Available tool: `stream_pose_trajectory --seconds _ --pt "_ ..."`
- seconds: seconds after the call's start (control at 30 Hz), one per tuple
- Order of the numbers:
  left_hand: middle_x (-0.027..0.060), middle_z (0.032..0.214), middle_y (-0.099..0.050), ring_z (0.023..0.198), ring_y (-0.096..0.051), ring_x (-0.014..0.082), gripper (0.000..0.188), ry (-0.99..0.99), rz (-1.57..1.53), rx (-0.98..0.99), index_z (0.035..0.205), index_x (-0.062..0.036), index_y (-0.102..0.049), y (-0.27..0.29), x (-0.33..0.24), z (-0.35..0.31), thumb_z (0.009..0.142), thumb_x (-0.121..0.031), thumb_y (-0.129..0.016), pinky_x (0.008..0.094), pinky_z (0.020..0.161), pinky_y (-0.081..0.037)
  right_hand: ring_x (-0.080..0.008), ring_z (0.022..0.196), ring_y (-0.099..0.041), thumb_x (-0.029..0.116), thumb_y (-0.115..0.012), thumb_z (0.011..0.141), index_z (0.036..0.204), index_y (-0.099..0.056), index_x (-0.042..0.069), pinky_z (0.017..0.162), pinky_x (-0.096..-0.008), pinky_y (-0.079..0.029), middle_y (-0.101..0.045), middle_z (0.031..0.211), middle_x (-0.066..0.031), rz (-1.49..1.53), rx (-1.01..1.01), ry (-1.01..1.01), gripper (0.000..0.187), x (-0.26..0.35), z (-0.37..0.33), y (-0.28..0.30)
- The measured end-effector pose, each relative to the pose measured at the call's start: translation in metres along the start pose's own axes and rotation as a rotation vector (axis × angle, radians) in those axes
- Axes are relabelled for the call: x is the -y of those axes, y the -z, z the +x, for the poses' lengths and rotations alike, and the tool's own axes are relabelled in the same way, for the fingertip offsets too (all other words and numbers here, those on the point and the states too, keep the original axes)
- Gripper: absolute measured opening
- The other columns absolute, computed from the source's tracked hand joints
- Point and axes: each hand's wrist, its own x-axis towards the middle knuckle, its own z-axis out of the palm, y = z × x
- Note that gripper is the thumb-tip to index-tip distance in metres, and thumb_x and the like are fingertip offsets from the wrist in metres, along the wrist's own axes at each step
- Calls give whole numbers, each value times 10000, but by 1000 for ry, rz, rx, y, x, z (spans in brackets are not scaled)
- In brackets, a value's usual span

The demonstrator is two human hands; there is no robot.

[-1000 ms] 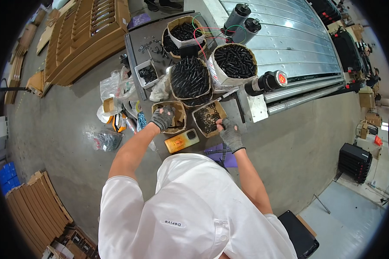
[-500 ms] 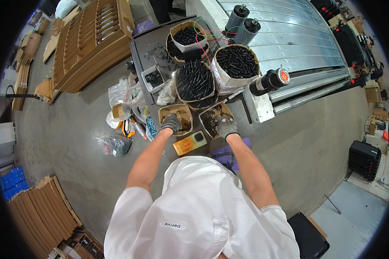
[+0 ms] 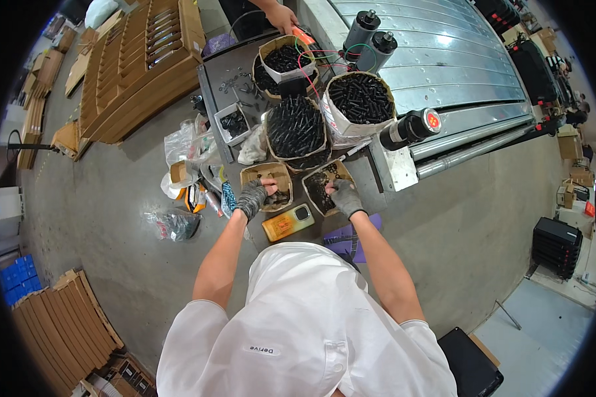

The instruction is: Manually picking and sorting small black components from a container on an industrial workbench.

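Observation:
My left hand (image 3: 254, 194), in a grey glove with bare fingertips, is over the near edge of a small open carton (image 3: 245, 173) with a few dark pieces inside. Its thumb and fingers are drawn together; whatever they hold is too small to make out. My right hand (image 3: 344, 197), gloved alike, reaches into a second carton (image 3: 344, 167) scattered with small black rings (image 3: 316, 187). Its fingertips pinch together among the rings, and what is between them cannot be made out. A yellow-orange phone (image 3: 288, 223) lies on the table in front of both cartons.
Behind stand a box of upright black rods (image 3: 297, 126), a bag of black cylinders (image 3: 361, 97) and a white tray (image 3: 232, 124). Another person's hand (image 3: 281, 17) grips an orange tool (image 3: 302, 35) at the far edge. A roller conveyor (image 3: 437, 66) runs along the right.
My left hand has come back from inside its carton to the near edge. The fingers of my right hand have drawn together. Another person's hand with an orange tool has appeared at the far side.

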Motion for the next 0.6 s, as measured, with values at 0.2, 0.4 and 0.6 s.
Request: stream_pose_trajectory --seconds 0.2,0.4,0.6 --pt "41 884 -686 778 -621 115 273 -98 -186 37 1059 -6 -672 -35 -22 -37 845 -172 -710 256 725 -500 -130 764 -611 150 -659 876 980 -687 28 692 -252 -502 -654 841 -27 1034 239 -201 163 39 -32 32" --pt "48 869 -688 789 -615 110 232 -196 -68 161 1042 -17 -690 -75 -36 -46 876 -177 -663 249 722 -487 -133 805 -582 142 -634 898 1051 -614 6 718 -261 -494 -613 887 -50 1384 314 -243 206 58 -59 44" --pt "46 920 -699 842 -616 120 209 -342 23 148 1053 -32 -691 -91 -48 -46 882 -140 -637 271 781 -486 -140 827 -594 130 -650 884 1060 -610 5 735 -266 -492 -622 901 -54 1423 246 -266 219 59 -70 22"
